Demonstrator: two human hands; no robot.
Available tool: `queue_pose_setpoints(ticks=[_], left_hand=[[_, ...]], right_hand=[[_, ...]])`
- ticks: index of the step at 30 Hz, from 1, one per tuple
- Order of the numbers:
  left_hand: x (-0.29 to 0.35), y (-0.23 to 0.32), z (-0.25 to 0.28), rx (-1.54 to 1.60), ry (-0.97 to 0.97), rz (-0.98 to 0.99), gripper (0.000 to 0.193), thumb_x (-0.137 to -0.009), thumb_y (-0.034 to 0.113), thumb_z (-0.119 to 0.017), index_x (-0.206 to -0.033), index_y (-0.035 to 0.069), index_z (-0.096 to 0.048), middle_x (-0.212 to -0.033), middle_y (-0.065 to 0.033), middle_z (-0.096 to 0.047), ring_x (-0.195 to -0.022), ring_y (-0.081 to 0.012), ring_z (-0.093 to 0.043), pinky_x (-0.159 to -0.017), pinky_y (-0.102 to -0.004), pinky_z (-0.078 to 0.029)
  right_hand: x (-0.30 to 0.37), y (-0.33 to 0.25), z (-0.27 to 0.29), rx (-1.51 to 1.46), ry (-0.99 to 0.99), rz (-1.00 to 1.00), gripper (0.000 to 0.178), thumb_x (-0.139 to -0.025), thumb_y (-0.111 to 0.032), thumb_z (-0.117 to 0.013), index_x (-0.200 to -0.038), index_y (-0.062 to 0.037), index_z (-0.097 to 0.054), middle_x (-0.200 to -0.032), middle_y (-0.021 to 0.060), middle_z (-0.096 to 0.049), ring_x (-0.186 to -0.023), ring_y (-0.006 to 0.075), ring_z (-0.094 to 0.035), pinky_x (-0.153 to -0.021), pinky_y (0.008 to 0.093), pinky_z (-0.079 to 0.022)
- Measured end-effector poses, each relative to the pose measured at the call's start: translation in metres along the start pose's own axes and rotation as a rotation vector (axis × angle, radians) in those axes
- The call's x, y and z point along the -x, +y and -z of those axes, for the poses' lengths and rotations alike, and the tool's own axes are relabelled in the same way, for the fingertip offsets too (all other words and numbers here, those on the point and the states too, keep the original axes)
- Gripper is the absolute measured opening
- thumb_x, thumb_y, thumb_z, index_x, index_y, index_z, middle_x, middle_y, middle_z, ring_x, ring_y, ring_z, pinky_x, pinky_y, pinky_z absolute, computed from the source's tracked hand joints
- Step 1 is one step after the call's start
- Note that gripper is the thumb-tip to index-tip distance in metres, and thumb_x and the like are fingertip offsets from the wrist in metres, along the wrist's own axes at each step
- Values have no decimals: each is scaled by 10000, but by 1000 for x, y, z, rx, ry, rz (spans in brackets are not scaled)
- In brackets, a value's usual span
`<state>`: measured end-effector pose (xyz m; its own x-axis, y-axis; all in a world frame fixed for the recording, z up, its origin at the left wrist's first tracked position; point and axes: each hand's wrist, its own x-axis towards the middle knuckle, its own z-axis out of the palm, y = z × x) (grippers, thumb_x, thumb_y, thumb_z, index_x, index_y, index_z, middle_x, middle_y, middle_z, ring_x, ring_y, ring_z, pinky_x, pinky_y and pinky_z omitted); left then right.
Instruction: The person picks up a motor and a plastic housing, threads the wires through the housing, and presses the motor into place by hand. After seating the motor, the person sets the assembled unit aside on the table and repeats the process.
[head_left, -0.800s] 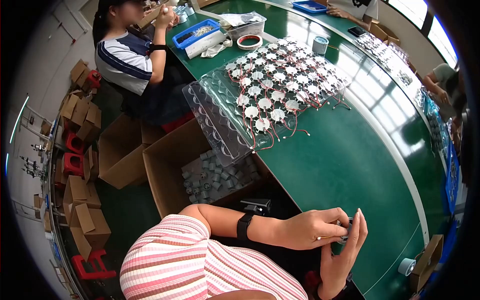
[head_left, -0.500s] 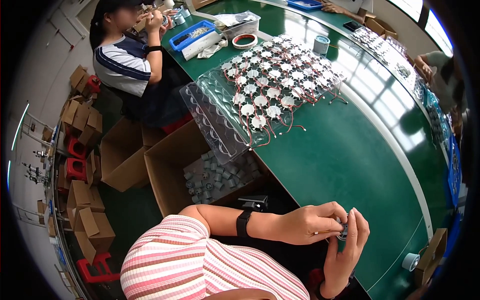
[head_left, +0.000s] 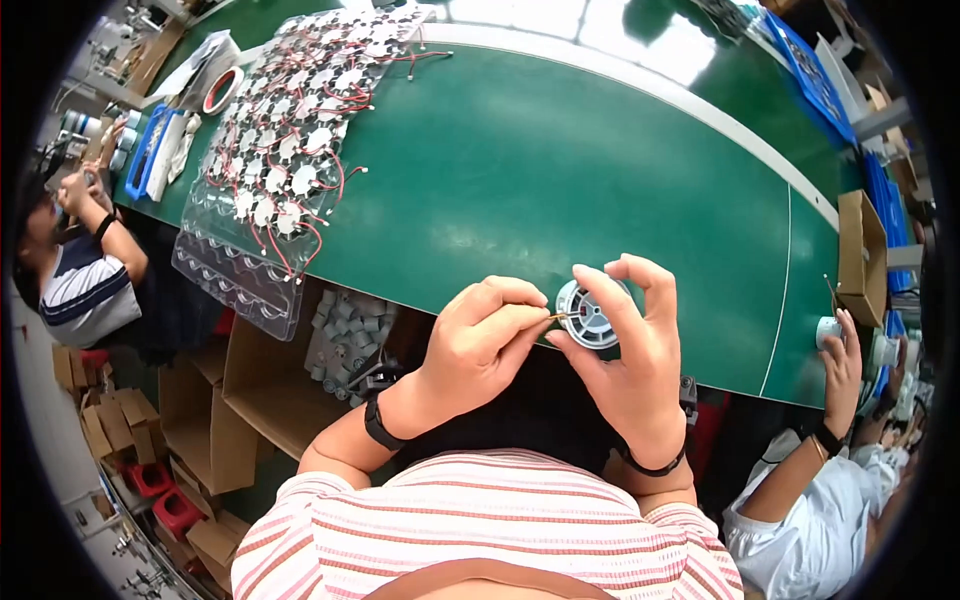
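Observation:
In my right hand is a round pale blue plastic housing, held by its rim between thumb and fingers. Its spoked face is turned up toward me. My left hand is closed in a pinch on a thin orange-brown wire, which reaches to the housing's left side. Whether that wire is fixed inside cannot be made out. Both hands are close together above the near edge of the green table.
Clear plastic trays hold several white discs with red wires. A cardboard box of pale blue cylinders sits below the table edge. At right, a co-worker's hand touches a cylinder beside a small carton.
My view has swung to the right, bringing a co-worker at the right into sight. The housing now shows its spoked face, and my hands stand a little further apart.

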<state>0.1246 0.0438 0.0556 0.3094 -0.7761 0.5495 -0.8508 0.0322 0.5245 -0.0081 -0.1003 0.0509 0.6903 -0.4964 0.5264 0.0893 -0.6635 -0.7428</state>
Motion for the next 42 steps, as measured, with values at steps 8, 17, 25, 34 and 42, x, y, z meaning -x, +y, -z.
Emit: queue_pose_setpoints(ticks=[8, 17, 25, 34, 42], left_hand=[[-6, 14, -8, -165, -19, 12, 192, -819, 12, -821, -996, 21, -746, -1115, -130, -685, -1022, -257, -652, -821, -336, -544], [-21, 38, 38, -39, -106, 30, 196, -798, 10, -813, -982, 27, -747, -1095, -121, -712, -978, -295, -679, -828, -371, -546], [-48, -94, 86, -639, -20, 153, 122, -862, 52, -715, -982, 75, -724, -976, -65, -653, -890, -304, -638, -782, -410, -523], [-52, -141, 73, -736, -134, -177, 203, -837, 100, -750, -1018, 192, -750, -1111, 19, -643, -1066, -219, -582, -865, -374, -440], [-58, -154, 56, -559, -172, -150, 145, -833, 94, -776, -967, 150, -766, -1135, -1, -637, -1017, -237, -570, -902, -370, -442]], right_hand=[[20, 11, 17, 172, -153, 198, 530, -781, 9, -789, -1286, -97, -664, -1436, 153, -505, -1300, 394, -504, -1052, 482, -447], [70, -6, 56, 252, 70, -163, 567, -831, -96, -794, -1363, -62, -603, -1430, 172, -527, -1340, 422, -467, -1100, 518, -396], [96, -9, 88, 377, 192, -232, 455, -918, -222, -741, -1317, -35, -628, -1425, 187, -539, -1373, 432, -451, -1123, 540, -371], [107, -10, 89, 377, 144, -283, 301, -940, -91, -675, -1239, -60, -668, -1398, 150, -587, -1409, 398, -450, -1163, 525, -339], [117, -18, 99, 434, 139, -330, 239, -944, -94, -676, -1180, -61, -685, -1357, 149, -609, -1400, 417, -453, -1147, 535, -353]])
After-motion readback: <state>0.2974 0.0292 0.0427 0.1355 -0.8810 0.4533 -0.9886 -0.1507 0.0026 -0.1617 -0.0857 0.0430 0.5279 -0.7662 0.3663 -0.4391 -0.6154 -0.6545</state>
